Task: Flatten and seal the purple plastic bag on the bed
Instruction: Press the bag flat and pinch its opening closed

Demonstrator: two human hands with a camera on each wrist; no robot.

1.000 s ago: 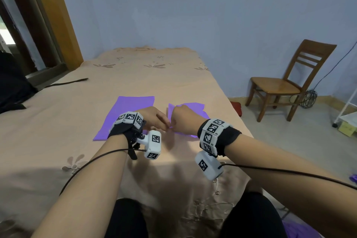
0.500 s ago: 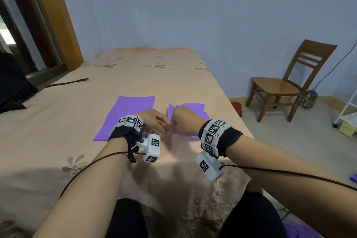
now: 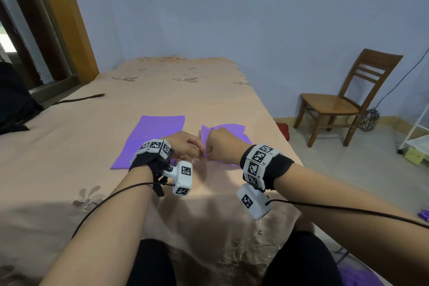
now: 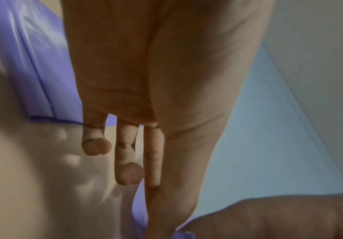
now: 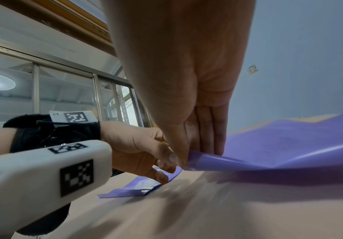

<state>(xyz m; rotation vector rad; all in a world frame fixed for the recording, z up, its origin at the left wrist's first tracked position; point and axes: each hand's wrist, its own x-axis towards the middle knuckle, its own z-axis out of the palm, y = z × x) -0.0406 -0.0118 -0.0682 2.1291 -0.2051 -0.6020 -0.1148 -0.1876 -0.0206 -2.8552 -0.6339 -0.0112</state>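
A purple plastic bag [image 3: 229,130] lies near the right edge of the bed [image 3: 162,90], its near left corner lifted off the sheet. My right hand [image 3: 210,152] pinches that corner; in the right wrist view the right hand [image 5: 183,159] holds the curled edge of the bag [image 5: 279,145] between thumb and fingers. My left hand [image 3: 200,151] meets it at the same spot, and its thumb and forefinger [image 5: 169,159] pinch the corner too. The left wrist view shows the left hand [image 4: 158,210] reaching down to a purple sliver [image 4: 139,210].
A second purple bag [image 3: 157,137] lies flat on the bed to the left, partly under my left wrist. A black bundle [image 3: 14,104] and a black strap [image 3: 79,99] lie at the far left. A wooden chair [image 3: 336,104] and a white rack [image 3: 417,137] stand on the floor to the right.
Hardly anything: both hands keep pinching the same near corner of the right bag, with only a slight shift of the left hand towards me.
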